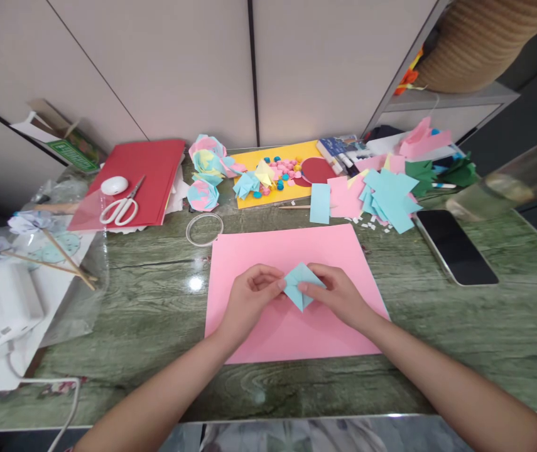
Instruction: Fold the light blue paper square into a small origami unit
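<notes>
Forearms (169,389) come in from 6 o'clock and meet mid-bench. Left hand (248,296) and right hand (338,295) both hold a small folded blue paper (299,284). Each grip is pinched on it: left fingertips at its 9 o'clock edge, right thumb and forefinger on the 3 o'clock side. The paper sits over the pink sheet (287,342), touching or just above it, can't tell which. The pink sheet lies flat on the green bench (155,301).

Reads as a fold being set. To do it well, I'd judge: line up the corners before pressing, pin one side, then run a fingertip along the crease against the pink sheet for a sharp line.

Around it:
- blue squares (390,198) at 1 o'clock
- phone (456,248) at 2
- tape ring (204,228) at 11
- scissors (120,208) on the red folder (155,166) at 10

All are well apart from the hands.
</notes>
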{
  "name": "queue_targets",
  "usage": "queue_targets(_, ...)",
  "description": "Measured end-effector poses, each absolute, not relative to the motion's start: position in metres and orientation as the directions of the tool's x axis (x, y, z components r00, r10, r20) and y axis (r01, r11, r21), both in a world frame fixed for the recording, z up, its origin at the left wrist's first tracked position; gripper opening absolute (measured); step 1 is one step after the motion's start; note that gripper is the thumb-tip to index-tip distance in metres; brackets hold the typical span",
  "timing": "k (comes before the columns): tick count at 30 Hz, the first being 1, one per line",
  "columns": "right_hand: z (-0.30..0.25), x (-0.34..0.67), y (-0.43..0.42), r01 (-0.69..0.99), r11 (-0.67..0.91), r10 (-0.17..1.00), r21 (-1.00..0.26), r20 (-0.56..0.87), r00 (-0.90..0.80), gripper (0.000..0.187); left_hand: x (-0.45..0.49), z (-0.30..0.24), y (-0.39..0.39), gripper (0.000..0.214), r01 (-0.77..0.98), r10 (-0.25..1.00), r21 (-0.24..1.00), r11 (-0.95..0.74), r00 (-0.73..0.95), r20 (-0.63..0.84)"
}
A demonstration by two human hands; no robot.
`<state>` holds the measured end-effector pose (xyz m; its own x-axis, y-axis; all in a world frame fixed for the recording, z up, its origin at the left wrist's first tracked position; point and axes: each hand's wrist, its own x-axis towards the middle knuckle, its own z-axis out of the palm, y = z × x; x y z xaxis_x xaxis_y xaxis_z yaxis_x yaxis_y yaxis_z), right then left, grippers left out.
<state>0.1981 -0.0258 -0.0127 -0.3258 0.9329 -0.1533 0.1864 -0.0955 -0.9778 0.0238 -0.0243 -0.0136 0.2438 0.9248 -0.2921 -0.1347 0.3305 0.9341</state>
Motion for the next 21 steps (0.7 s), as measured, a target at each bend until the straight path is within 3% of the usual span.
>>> queue_targets(10,-0.0142,0.1987,-0.027,0.24,-0.06,0.938,-0.969,-0.137,-0.318,0.016,0.0212,-0.012,-0.0245,0.022,-0.082,0.913,0.943,0.322,0.291,-0.286)
queue_targets(21,-0.0054,0.1969,-0.0274,0.307,-0.024,0.874,-0.951,-0.169,-0.455,0.02,0.019,-0.0067,-0.0223,0.02,0.072,0.821,0.933,0.353,0.455,-0.346)
